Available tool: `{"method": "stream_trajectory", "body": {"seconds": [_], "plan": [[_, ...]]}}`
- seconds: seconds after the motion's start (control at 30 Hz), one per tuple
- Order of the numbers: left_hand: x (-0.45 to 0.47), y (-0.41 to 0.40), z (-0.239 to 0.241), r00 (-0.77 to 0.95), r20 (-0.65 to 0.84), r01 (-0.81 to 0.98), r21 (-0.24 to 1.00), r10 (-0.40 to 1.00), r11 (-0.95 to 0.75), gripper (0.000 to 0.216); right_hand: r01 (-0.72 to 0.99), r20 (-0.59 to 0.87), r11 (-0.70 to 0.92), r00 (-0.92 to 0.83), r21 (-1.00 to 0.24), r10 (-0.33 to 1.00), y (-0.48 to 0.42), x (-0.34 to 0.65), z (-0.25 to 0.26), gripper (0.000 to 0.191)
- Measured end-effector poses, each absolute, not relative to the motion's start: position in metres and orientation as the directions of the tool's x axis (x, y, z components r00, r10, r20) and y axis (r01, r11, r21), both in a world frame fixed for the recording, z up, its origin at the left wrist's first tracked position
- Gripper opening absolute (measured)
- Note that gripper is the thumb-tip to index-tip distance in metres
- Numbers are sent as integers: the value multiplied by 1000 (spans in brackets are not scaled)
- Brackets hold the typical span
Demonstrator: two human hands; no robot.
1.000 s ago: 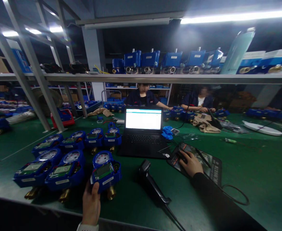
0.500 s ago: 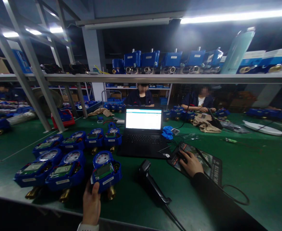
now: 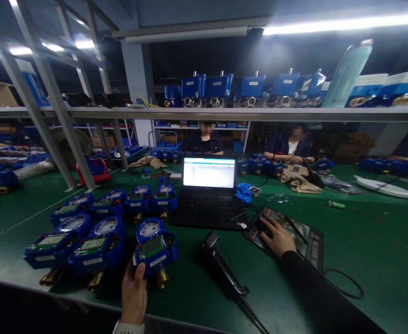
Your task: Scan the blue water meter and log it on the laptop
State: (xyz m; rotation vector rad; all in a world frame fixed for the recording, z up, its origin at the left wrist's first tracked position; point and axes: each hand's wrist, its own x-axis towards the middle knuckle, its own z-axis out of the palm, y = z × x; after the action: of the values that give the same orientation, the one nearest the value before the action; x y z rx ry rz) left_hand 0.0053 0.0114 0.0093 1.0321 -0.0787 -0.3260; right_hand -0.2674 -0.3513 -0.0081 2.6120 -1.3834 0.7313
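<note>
My left hand (image 3: 134, 290) grips the left side of a blue water meter (image 3: 151, 253), its thumb against the casing and its other fingers hidden behind. The meter has a round dial, a small display on a green board and a brass pipe end, and it stands on the green table (image 3: 186, 297). Over a dark computer mouse (image 3: 265, 227) on a printed mouse pad (image 3: 310, 250), my right hand (image 3: 278, 237) is closed. Between the two hands lies a black barcode scanner (image 3: 221, 262). Behind it an open laptop (image 3: 209, 195) shows a lit page.
Several more blue meters (image 3: 95, 250) stand in rows at the left. A blue cloth (image 3: 243, 192) lies beside the laptop. Overhead, a shelf (image 3: 224, 111) carries blue meters and a pale green bottle (image 3: 348, 76). Two people (image 3: 204, 139) sit across the table.
The laptop page now shows more lines of content than before. Both hands stay where they were; the whole view has shifted very slightly.
</note>
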Motion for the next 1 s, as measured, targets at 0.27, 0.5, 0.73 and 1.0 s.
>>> {"method": "stream_trajectory", "body": {"seconds": [0.27,0.5,0.73,1.0], "plan": [[7,13,3,947,-91,232,858,-308,459,77,-753,468,-635,504,-174,-726,-349,-268,-6,43],[8,13,4,944,-93,241,851,-317,467,76,-742,461,-645,514,-184,-723,-348,-268,-6,43],[5,13,8,944,-103,247,851,-313,463,77,-732,456,-658,532,-175,-714,-350,-269,-7,43],[6,13,5,943,-103,251,845,-318,472,78,-723,458,-667,539,-179,-707,-351,-269,-9,43]]}}
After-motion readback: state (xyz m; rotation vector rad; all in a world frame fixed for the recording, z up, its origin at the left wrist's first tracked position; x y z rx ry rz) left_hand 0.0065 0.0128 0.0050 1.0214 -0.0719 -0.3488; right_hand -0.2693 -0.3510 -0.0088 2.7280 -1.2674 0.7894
